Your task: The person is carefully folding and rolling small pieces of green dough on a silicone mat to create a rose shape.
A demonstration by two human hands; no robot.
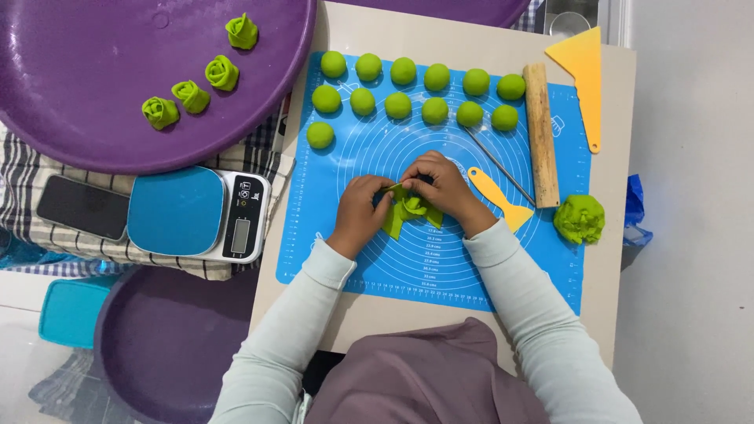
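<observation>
Both my hands meet over the middle of a blue silicone mat (377, 267). My left hand (360, 210) and my right hand (442, 187) pinch a flattened, folded piece of green dough (408, 210) between their fingertips. A thin stick-like tool seems to lie under my right fingers, mostly hidden. Several green dough balls (398, 104) sit in rows at the mat's far side. A lump of green dough (580, 218) rests at the mat's right edge.
A wooden rolling pin (541, 133), a thin metal rod (496, 163), a small yellow scraper (500, 198) and a larger yellow scraper (583, 74) lie right. A purple tray (94, 118) holds several green dough roses (221, 72). A kitchen scale (196, 213), a phone (82, 207), a purple bowl (157, 345).
</observation>
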